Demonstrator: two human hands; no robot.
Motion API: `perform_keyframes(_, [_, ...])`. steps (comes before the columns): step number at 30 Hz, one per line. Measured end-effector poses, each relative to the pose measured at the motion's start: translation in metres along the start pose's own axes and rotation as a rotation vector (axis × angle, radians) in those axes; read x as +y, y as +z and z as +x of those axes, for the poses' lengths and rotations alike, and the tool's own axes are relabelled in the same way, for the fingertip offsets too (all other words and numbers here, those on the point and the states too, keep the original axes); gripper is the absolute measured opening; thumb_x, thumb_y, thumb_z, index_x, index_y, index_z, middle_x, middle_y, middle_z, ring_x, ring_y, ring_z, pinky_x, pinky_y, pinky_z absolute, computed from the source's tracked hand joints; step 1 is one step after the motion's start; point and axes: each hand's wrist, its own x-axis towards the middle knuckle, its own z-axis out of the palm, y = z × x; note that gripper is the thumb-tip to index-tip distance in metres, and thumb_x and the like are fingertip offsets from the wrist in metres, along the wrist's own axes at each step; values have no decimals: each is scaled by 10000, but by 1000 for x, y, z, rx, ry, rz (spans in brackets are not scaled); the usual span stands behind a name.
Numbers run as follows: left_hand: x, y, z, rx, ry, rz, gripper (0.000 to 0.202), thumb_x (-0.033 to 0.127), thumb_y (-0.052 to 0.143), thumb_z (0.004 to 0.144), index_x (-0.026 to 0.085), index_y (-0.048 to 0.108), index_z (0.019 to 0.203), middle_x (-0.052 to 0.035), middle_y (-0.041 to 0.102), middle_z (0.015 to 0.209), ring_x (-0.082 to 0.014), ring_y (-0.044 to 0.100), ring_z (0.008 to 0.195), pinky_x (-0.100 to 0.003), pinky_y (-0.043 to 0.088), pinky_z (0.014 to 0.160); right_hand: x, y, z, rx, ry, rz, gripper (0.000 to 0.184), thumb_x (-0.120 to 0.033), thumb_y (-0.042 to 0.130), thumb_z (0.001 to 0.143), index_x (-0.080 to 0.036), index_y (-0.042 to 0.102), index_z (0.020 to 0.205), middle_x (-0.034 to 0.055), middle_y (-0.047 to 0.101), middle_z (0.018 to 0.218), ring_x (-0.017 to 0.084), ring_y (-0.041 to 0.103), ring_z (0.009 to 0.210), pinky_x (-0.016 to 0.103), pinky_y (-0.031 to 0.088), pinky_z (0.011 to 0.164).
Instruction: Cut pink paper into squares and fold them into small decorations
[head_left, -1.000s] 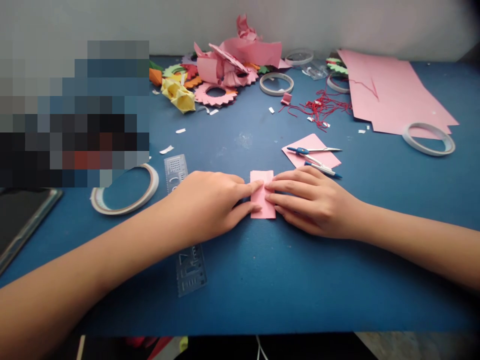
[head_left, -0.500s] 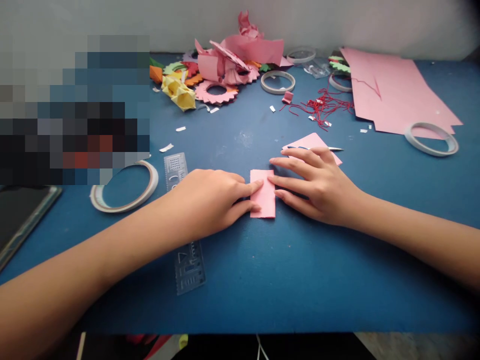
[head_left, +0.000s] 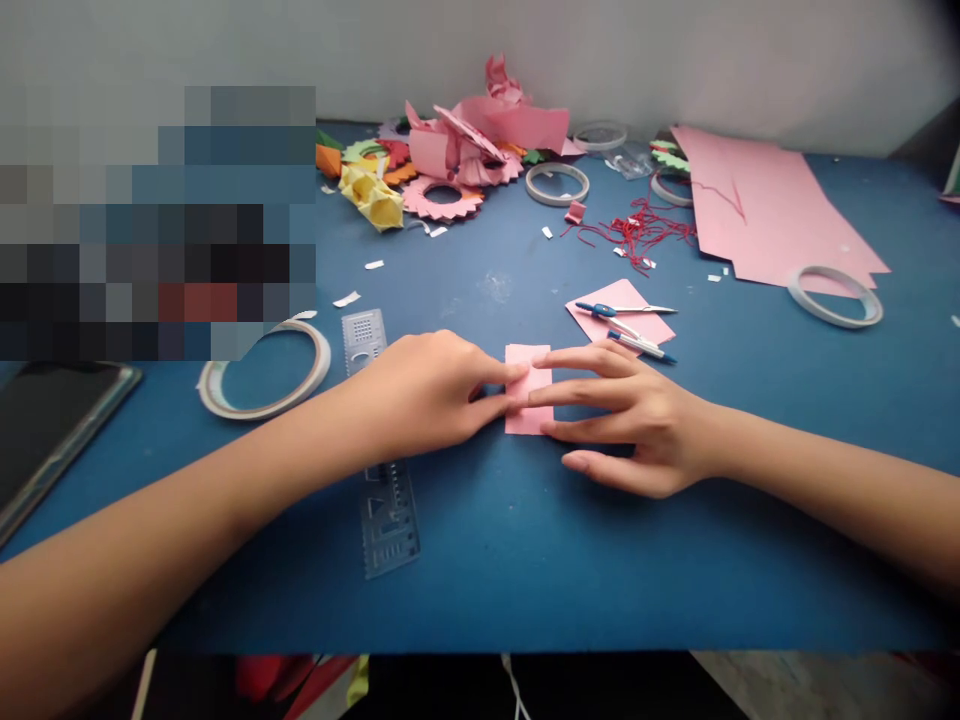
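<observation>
A small folded piece of pink paper [head_left: 541, 412] lies flat on the blue table in front of me. My left hand [head_left: 442, 390] holds its left side, thumb and index fingertip pressed on it, the other fingers curled out of sight. From the other side my right hand [head_left: 637, 418] reaches over the paper with fingers stretched and spread, some fingertips resting on its surface. Just beyond that hand, a compass [head_left: 598, 310] and a blue-and-white pen [head_left: 646, 347] lie on a pink paper square [head_left: 626, 290]. Under my left forearm is a clear stencil ruler [head_left: 391, 520], partly covered.
Tape rolls [head_left: 324, 362] lie left, right and at the back. Behind are a pile of paper crafts [head_left: 450, 150], tangled red thread [head_left: 637, 228] and a large pink sheet [head_left: 772, 200]. A dark tablet-like device [head_left: 60, 420] sits at the left. The upper left is pixelated.
My right hand has moved left and nearer, its fingers now over the folded paper, uncovering the compass and pen. My left hand stays at the paper's left side. The view has shifted slightly.
</observation>
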Motion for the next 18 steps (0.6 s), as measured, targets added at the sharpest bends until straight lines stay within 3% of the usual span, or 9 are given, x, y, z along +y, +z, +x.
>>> perform_keyframes(4, [-5, 9, 5, 228, -96, -4, 242, 243, 505, 864, 230, 731, 950, -4, 694, 693, -127, 566, 576, -243, 324, 558, -1, 6, -2, 42, -8, -144, 123, -246, 574, 888, -172, 669, 916, 94, 668, 1196, 247, 532, 1233, 420, 448, 942])
perform_keyframes(11, [-2, 19, 7, 297, -69, -136, 249, 273, 498, 881, 207, 700, 1009, 22, 622, 609, -104, 503, 517, -227, 323, 537, 4, 11, -4, 65, 162, -256, 380, -499, 593, 870, -166, 616, 1051, 143, 624, 1251, 290, 515, 1221, 462, 406, 948])
perform_keyframes(18, [-5, 22, 7, 318, -64, -97, 283, 226, 459, 876, 219, 695, 1032, -16, 719, 762, -136, 611, 623, -239, 377, 571, 0, 12, -3, 72, 179, -270, 254, -235, 551, 866, -190, 608, 1109, 94, 651, 1228, 269, 560, 1180, 465, 384, 961])
